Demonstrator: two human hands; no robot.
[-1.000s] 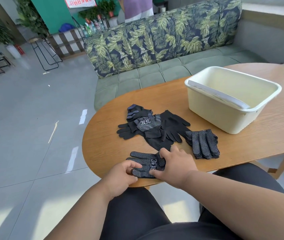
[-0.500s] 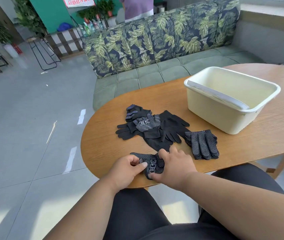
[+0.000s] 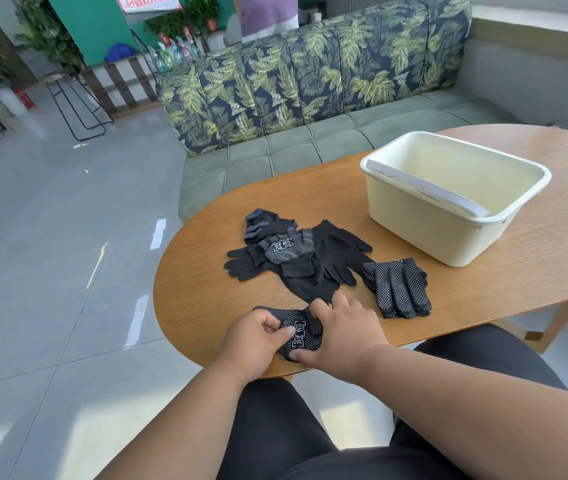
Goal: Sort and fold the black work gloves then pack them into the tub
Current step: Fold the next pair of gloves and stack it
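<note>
A black dotted glove (image 3: pixel 301 332) with a white logo lies at the table's near edge. My left hand (image 3: pixel 253 342) pinches its left side, fingers curled over the folded fabric. My right hand (image 3: pixel 343 332) presses on the glove's right part, thumb at its lower edge. A loose pile of black gloves (image 3: pixel 293 256) lies in the middle of the table. To the right of the pile sits a stacked pair of dotted gloves (image 3: pixel 396 289). The cream tub (image 3: pixel 414 220) stands at the back right, nothing visible inside it.
The oval wooden table (image 3: pixel 483 289) ends just past my hands. A green sofa with leaf-print cushions (image 3: pixel 310 74) stands behind it. A person stands beyond the sofa. Grey tiled floor (image 3: pixel 50 254) opens to the left.
My left hand has folded the glove's finger end rightward over its palm, so the glove is now shorter. My right hand stayed on it.
</note>
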